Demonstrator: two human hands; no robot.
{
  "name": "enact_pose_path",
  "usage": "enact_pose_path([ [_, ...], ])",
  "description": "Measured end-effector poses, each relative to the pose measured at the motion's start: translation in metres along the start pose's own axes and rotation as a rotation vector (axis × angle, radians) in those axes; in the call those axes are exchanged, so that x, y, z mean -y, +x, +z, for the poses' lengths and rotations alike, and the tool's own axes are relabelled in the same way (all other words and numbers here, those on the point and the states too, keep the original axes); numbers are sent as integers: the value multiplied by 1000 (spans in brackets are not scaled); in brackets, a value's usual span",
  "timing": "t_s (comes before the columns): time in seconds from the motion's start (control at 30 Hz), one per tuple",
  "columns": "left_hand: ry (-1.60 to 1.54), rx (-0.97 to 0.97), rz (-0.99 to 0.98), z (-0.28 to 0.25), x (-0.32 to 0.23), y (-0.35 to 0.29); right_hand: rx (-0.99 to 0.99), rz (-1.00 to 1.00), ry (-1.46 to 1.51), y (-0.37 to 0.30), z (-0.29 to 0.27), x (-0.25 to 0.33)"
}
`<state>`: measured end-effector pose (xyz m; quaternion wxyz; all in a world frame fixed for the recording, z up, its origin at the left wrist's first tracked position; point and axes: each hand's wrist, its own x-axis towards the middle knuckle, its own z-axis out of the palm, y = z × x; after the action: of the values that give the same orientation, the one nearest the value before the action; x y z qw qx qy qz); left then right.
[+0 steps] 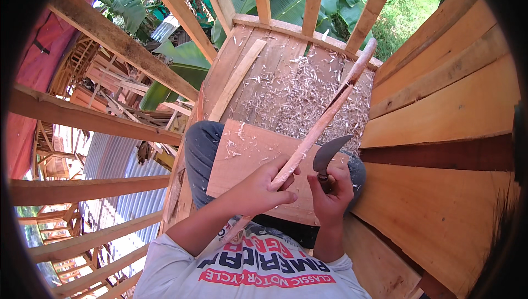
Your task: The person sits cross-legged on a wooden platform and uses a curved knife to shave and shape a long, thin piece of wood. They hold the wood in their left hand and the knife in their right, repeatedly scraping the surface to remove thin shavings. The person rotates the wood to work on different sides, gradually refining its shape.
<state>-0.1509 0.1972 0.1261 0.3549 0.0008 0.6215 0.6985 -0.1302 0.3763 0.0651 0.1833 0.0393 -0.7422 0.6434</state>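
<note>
My left hand (pixel 263 190) is closed around a long, pale wooden stick (pixel 317 129) that slants from my body up to the far right. A dark split runs along the stick's upper part. In my right hand (pixel 331 194) is a knife (pixel 329 153) with a dark, curved blade pointing up and to the right, its handle wrapped by my fingers. The blade stands just right of the stick; whether they touch I cannot tell. Across my lap lies a flat wooden board (pixel 250 150) with a few shavings on it, beneath both hands.
Curled wood shavings (pixel 305 93) cover much of the plank floor (pixel 220 73) ahead. A loose wooden strip (pixel 237 79) lies on the floor at the left. Slatted wooden railings (pixel 93 115) stand at the left and far side; a plank wall (pixel 440 205) rises at the right.
</note>
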Motion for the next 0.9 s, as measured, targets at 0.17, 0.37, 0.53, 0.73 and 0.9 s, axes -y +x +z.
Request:
enact_pose_path([
  [0.17,52,-61,32,7,-1,-2,31,-148,-140,7,0,5],
  [0.37,79,-90,-4,7,-4,-3,-13,-225,-227,8,1,5],
  [0.53,119,-90,3,4,0,-1,75,-171,-240,8,-2,4],
  [0.73,127,-98,52,10,-1,1,162,-120,-252,11,-1,7],
  [0.9,174,-83,57,17,-10,-3,161,-104,-337,7,-4,0],
])
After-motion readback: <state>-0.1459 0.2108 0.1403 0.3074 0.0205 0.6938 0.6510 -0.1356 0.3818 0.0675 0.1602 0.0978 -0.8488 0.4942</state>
